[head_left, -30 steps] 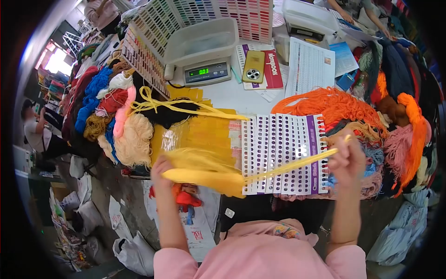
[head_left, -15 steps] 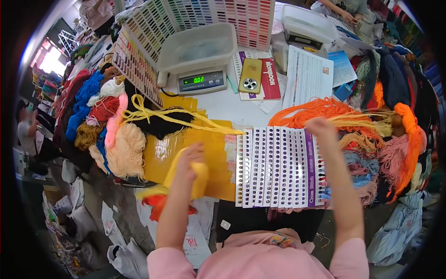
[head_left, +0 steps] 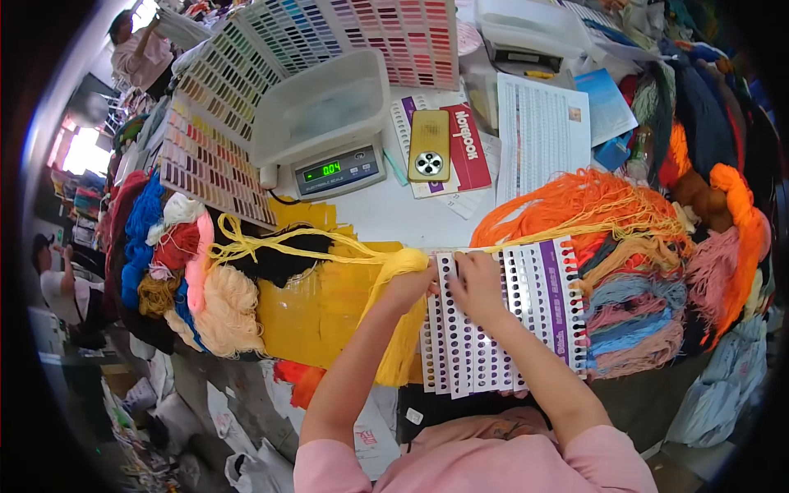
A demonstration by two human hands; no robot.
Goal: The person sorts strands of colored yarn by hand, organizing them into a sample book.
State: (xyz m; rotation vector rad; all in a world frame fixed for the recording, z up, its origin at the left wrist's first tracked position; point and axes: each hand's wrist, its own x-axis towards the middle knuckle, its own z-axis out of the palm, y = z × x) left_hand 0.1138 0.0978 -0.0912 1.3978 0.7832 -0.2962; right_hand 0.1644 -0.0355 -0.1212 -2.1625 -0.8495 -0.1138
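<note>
My left hand [head_left: 411,286] is closed around a skein of yellow yarn [head_left: 400,345], at the upper left corner of a stack of white punched thread cards [head_left: 485,361]. The skein hangs down along the cards' left edge. Just right of it, my right hand [head_left: 478,283] rests over the top of the cards with its fingers bent together near the holes; what they pinch is too small to make out. Long yellow strands [head_left: 329,238] stretch leftward from the left hand, and others run right above the cards onto orange yarn [head_left: 542,205].
An electronic scale [head_left: 341,172] carrying a clear plastic tub [head_left: 325,107] stands behind, before a colour chart [head_left: 403,41]. Nearby lie a phone [head_left: 429,144], a red notebook [head_left: 472,148] and a printed sheet [head_left: 542,123]. Piled yarn [head_left: 226,304] flanks both sides.
Both hands have come together at the cards' upper left, the left bringing the yellow skein from the left. The right hand has left the orange yarn. The scale reading went from 0.02 to 0.04.
</note>
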